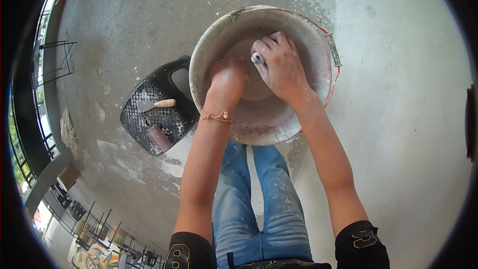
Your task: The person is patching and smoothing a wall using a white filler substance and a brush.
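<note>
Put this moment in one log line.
left hand: within bucket, grip unclear | right hand: gripping pale handle | beside bucket: black plastic seat, putty knife and brownish block on it

The white-spattered grey floor (124, 25) lies beside dark railings (19, 157).

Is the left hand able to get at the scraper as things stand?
Probably yes: the scraper lies uncovered beside the bucket, but the left hand must first lift over the rim.
</note>
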`<state>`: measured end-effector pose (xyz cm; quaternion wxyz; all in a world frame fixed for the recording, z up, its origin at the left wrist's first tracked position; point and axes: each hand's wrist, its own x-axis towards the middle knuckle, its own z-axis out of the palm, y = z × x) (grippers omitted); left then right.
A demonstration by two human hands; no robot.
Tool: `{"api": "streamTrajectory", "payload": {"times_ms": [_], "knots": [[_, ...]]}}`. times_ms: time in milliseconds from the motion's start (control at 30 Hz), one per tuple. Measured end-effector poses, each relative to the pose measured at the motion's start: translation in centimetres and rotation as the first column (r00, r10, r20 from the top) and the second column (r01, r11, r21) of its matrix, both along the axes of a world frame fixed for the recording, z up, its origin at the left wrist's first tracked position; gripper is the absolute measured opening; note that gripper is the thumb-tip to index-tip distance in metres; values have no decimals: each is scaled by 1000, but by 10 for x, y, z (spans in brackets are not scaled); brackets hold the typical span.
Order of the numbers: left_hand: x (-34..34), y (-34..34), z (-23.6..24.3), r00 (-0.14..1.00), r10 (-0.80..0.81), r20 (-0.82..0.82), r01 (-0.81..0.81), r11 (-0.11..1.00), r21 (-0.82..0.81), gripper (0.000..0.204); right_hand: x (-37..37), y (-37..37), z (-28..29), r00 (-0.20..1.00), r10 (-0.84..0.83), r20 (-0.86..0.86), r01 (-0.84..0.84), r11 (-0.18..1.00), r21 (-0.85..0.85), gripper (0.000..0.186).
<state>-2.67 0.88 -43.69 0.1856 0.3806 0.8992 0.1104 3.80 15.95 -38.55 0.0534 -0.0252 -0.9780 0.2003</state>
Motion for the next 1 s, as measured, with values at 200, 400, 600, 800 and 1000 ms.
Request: {"api": "streamTrajectory", "payload": {"times_ms": [200, 400, 600, 800, 1000], "knots": [[-2, -3, 5, 1000, -3, -2, 3, 999, 36, 8, -1, 2, -6, 997, 61, 39, -58, 995, -75, 10], [-4, 2, 8, 998, 0, 65, 1, 1000, -19, 10, 1, 0, -6, 994, 46, 96, -24, 977, -212, 10], [-4, 2, 5, 998, 11, 54, -11, 1000, 1, 11, -1, -1, -1, 978, 2, 210, 56, 961, -272, 12], [-5, 1, 1, 999, -17, 32, 17, 1000, -13, 11, -3, 1, -2, 982, -9, 187, 60, 960, -272, 11], [-3, 0, -6, 999, 1, 32, -2, 1000, 25, 12, -1, 0, -7, 990, -48, 135, 72, 981, -180, 11]]}}
